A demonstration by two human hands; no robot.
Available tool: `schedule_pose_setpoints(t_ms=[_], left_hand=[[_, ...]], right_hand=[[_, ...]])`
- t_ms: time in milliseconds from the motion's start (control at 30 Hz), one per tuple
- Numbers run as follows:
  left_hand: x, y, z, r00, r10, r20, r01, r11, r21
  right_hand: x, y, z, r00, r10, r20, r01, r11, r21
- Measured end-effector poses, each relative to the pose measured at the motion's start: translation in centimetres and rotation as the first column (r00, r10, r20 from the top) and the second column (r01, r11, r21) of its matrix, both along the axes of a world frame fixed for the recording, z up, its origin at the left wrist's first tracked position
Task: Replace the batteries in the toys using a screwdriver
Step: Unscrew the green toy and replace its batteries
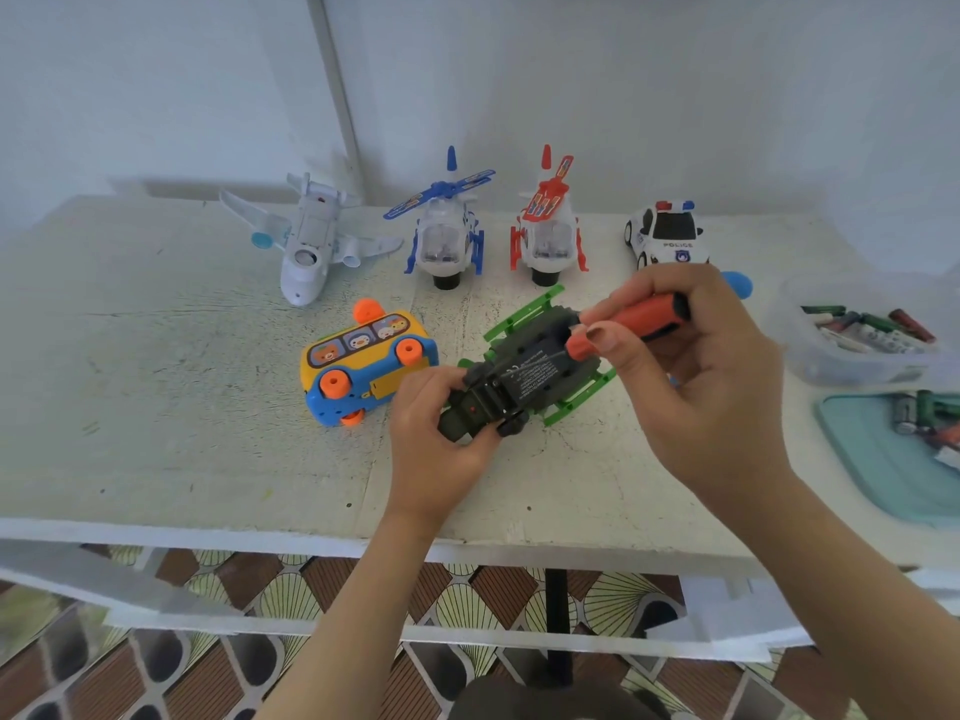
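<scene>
A dark green toy vehicle (524, 376) with bright green side frames lies upside down on the white table (182, 407), its printed underside up. My left hand (436, 439) grips its near end. My right hand (696, 371) holds an orange and black screwdriver (634, 319); the thin shaft slants down-left onto the toy's underside. A yellow and blue toy bus (363, 366) lies on its side just left of my left hand.
Along the back stand a white toy plane (306, 241), a blue helicopter (449, 226), a red helicopter (548, 226) and a police car (667, 233). At the right, a clear tub (810, 350) holds several batteries, and a teal tray (872, 459) holds more.
</scene>
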State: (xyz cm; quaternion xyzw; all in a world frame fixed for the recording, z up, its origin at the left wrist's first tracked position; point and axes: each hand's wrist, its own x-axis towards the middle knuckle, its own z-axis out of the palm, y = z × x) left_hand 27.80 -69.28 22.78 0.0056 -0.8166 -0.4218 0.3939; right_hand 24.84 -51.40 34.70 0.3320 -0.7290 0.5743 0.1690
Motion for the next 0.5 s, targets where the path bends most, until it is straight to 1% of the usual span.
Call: schedule_pose_setpoints(t_ms=[200,267,400,433,500], left_hand=[[0.06,-0.07,-0.07,1.000,-0.004,-0.001,0.004,1.000,0.014],[0.07,-0.08,-0.05,1.000,-0.009,-0.005,0.009,1.000,0.017],[0.02,-0.03,-0.04,1.000,-0.007,-0.003,0.007,1.000,0.010],[0.00,-0.04,-0.08,1.000,-0.006,0.000,0.006,1.000,0.005],[-0.04,-0.09,-0.14,1.000,-0.006,0.002,0.006,1.000,-0.004]], right_hand=[[0.16,-0.22,-0.13,1.000,0.000,-0.029,0.002,0.999,0.051],[0.18,-0.25,-0.15,0.998,0.000,-0.063,0.004,0.998,0.065],[0.33,-0.05,-0.50,0.965,-0.009,-0.261,0.070,0.972,0.223],[0.38,-0.07,-0.50,0.955,0.002,-0.297,0.076,0.965,0.250],[0.24,-0.23,-0.20,0.944,0.002,-0.330,0.087,0.963,0.255]])
